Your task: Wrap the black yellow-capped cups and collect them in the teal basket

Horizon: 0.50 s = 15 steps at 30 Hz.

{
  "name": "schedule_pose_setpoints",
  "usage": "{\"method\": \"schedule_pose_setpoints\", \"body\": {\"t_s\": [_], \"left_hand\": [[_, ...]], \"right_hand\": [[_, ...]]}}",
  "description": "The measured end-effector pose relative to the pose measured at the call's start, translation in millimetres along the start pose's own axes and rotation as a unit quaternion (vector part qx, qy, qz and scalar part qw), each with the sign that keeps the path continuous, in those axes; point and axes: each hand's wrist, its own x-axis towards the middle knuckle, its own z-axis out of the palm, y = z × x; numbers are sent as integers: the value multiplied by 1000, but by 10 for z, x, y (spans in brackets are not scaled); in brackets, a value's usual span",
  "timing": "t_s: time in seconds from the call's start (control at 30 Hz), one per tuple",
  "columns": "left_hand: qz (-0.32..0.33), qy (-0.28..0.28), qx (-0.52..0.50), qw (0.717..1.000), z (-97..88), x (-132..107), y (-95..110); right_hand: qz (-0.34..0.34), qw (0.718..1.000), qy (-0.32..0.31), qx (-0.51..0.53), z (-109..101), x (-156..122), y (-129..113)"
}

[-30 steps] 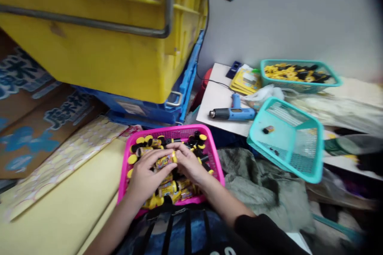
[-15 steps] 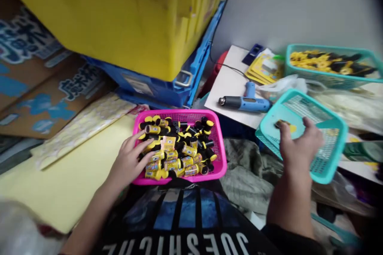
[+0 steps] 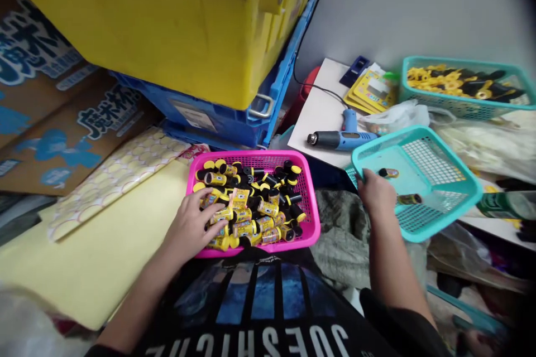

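A pink basket [image 3: 310, 201] stands in front of me, heaped with small yellow-and-black labelled cylinders [image 3: 243, 228]. My left hand [image 3: 196, 220] lies over the basket's left side, its fingers apart and touching the cylinders there. To the right, my right hand [image 3: 377, 192] grips the near-left rim of a teal basket [image 3: 450, 217]; its fingertips are partly hidden. Inside this tilted basket two separate pieces are visible: a black-and-yellow cylinder [image 3: 388, 173] and a darker one [image 3: 409, 199] close to my wrist.
A blue heat gun [image 3: 343, 140] lies on the white table [image 3: 314, 106], beside yellow cards [image 3: 372, 92]. Behind is another teal basket [image 3: 464, 106] of yellow and black parts. Yellow and blue crates [image 3: 209, 117] rise ahead; printed cartons [image 3: 54, 100] lean at left.
My right hand has moved from inside the teal basket to its near-left rim. The cylinder it had at its fingertips now lies inside. The basket has shifted slightly left; my left hand barely moved.
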Motion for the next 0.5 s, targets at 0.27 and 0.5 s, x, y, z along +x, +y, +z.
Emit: {"method": "schedule_pose_setpoints", "body": {"t_s": [0.27,0.5], "left_hand": [[-147,-56,-62,986,-49,-37,-38],[-150,65,-135,977,-321,118,16]], "right_hand": [[-118,960,165,194,-179,-68,-416],[-457,794,-164,366,-142,-963,-1387]]}}
